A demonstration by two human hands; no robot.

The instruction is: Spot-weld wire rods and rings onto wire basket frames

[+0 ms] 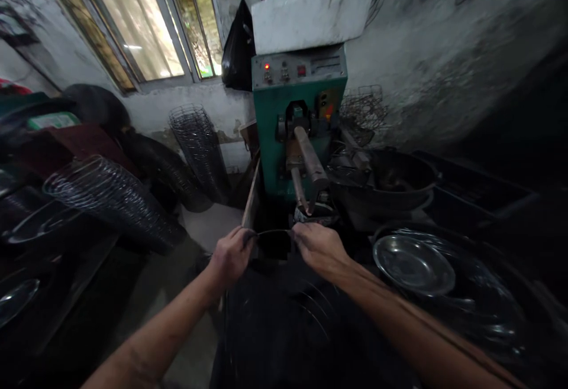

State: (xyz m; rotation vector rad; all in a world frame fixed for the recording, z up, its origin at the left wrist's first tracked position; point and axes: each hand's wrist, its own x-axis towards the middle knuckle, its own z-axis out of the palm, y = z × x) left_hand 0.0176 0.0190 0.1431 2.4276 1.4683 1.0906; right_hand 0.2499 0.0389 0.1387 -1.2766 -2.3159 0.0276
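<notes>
My left hand (pixel 231 254) and my right hand (pixel 320 246) are both closed on a thin metal wire (pixel 274 231), one at each side of it. The wire bows slightly upward between them; whether it is a full ring is hidden in the dark below. Just beyond my hands stands a green spot welding machine (pixel 273 105) with a red light on its panel. Its upper electrode arm (pixel 310 155) and lower electrode arm (pixel 299 188) point toward me, with the wire nearer to me than their tips. Faint curved wires (pixel 317 303) show over the dark area below my hands.
To the left lean stacks of wire rings or baskets (pixel 106 200), with another stack (pixel 197 140) by the wall. At right are a dark basin (pixel 399 170) and a shiny metal dish (pixel 415 263). A white foam block (pixel 310 10) tops the machine.
</notes>
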